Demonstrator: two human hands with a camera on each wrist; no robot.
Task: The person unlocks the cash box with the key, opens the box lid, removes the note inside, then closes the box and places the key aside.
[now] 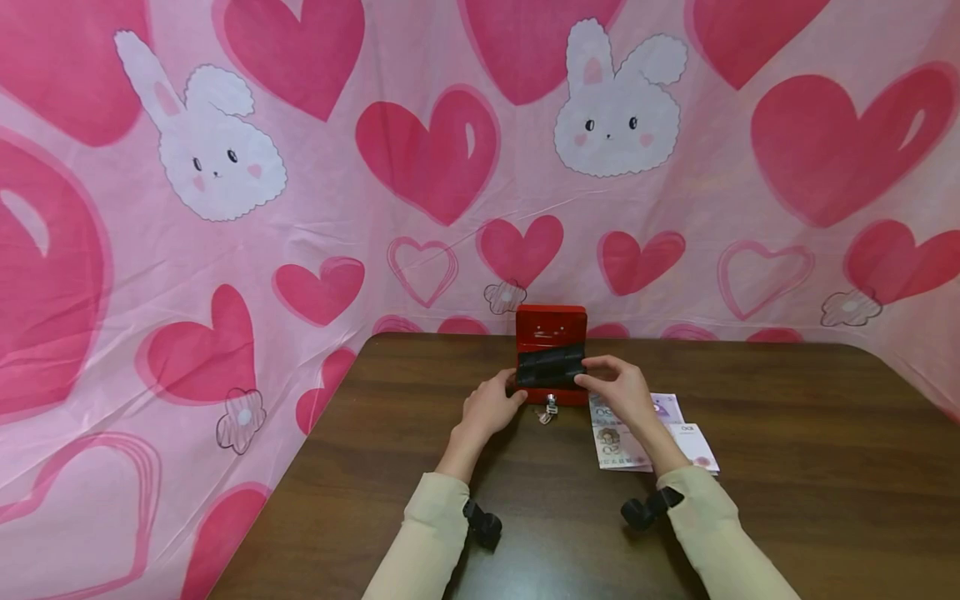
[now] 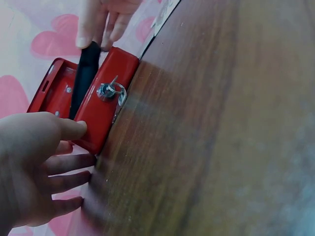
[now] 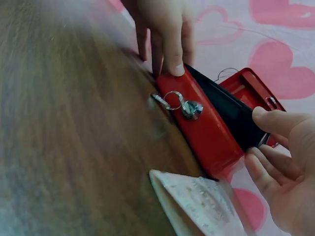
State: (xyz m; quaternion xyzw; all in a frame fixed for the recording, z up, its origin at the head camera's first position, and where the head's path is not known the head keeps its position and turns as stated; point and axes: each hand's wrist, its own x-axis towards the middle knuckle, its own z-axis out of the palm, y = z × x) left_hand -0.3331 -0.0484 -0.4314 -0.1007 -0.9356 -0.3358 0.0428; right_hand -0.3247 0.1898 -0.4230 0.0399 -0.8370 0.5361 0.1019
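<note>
A red cash box [image 1: 551, 317] stands at the back of the table with its lid raised. A black tray [image 1: 551, 365] sits tilted in it, its right end lifted above the rim. My right hand [image 1: 624, 390] pinches that end between thumb and fingers, as the right wrist view shows. At the box's left front corner, my left hand [image 1: 489, 408] holds the box. Its thumb [image 2: 74, 129] presses on the top edge while the other fingers reach down the left side. Keys [image 3: 170, 100] hang on a ring from the front lock [image 2: 106, 90]. The box's inside is mostly hidden.
Banknotes [image 1: 701, 446] lie on the brown wooden table [image 1: 787, 433] right of the box, partly under my right forearm. Behind the table hangs a pink cloth [image 1: 525, 192] with hearts and rabbits. Each wrist wears a black camera [image 1: 483, 525].
</note>
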